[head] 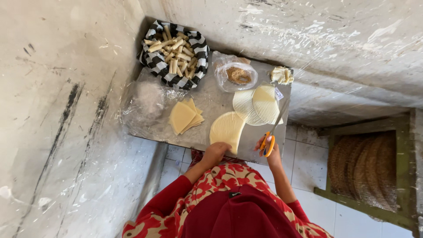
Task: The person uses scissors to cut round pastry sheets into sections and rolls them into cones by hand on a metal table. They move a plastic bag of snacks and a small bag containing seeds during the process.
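- Head view: the left hand [214, 152] lies fingers-down on the near edge of a pale round wrapper [227, 129], pressing it flat against the tabletop [211, 103] rather than gripping it.
- The right hand [269, 147] is curled closed through the orange handles of a pair of scissors [272, 132], whose blades point toward 1 o'clock.
- At 12 o'clock from the scissors, two more round wrappers [257, 105] overlap each other.
- At 10 o'clock from the left hand lies a small stack of cut triangular pieces [185, 117].
- At the far left corner, about 11 o'clock, a black-and-white checked basket [174, 55] is filled with pale rolled sticks [174, 53].
- Just beside it at 3 o'clock, a clear plastic bag [233, 70] holds a brown crumbly filling [239, 76].
- At the far right corner sits a lump of pale paste [282, 75].
- A crumpled clear plastic bag [147, 103] lies at the left edge.
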